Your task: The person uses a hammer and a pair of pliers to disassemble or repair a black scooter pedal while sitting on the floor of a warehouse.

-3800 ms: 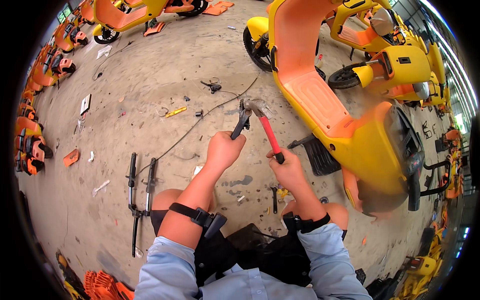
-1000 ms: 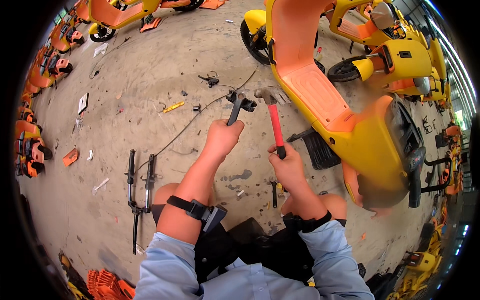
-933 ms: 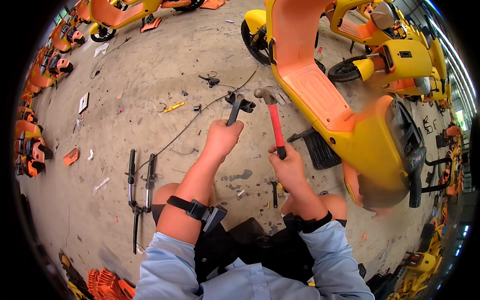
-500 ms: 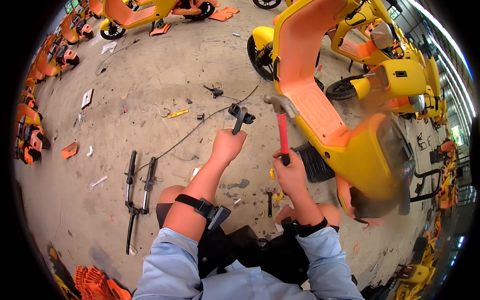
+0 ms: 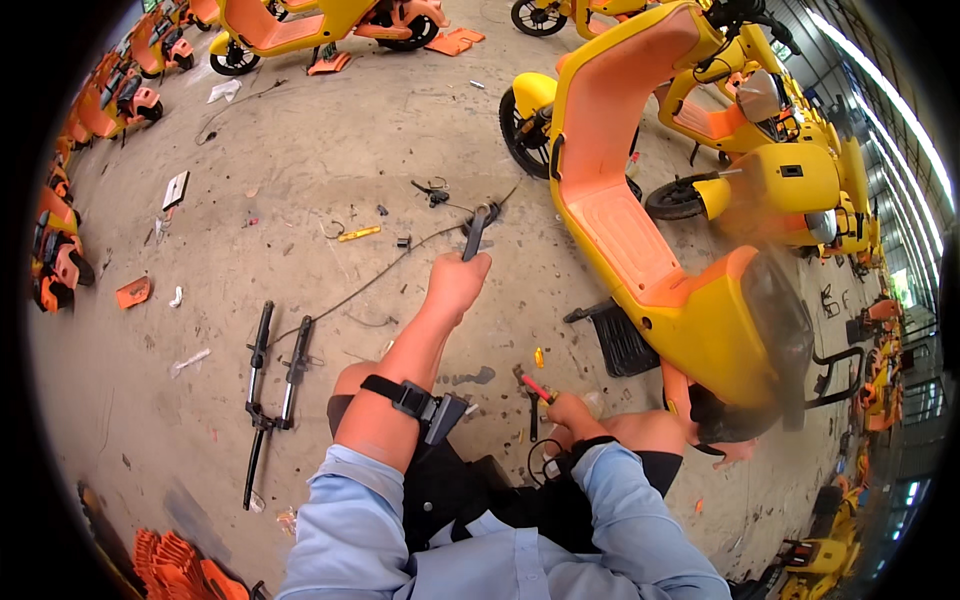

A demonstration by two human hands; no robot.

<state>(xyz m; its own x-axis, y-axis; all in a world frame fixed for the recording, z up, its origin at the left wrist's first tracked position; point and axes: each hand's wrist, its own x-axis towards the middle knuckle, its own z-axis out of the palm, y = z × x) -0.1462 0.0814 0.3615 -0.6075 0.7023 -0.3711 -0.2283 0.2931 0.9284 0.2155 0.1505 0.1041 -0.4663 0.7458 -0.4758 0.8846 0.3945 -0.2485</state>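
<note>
In my left hand (image 5: 458, 285), closed and held out ahead over the floor, is a grey metal wrench-like tool (image 5: 474, 238). Its rounded far end lies over a dark part whose shape I cannot make out. My right hand (image 5: 574, 414) is low by my right knee, fingers wrapped around the red handle of a hammer (image 5: 538, 389). The hammer's head points away from me, close to the floor. Just beside it lies a dark wrench (image 5: 534, 415). A small yellow piece (image 5: 539, 357) rests beyond the hammer.
To the right, a yellow and orange scooter (image 5: 625, 225) stands near a black ribbed panel (image 5: 625, 340). A front fork (image 5: 262, 365) lies at left on the floor. A long black cable (image 5: 385, 262), a yellow stick-like tool (image 5: 360, 233) and small parts are scattered ahead. More scooters (image 5: 290, 25) line the back.
My right hand has lowered the hammer from up beside the scooter to near my knee. My left hand stays out ahead, its tool tilted differently, the black part at its tip now less visible.
</note>
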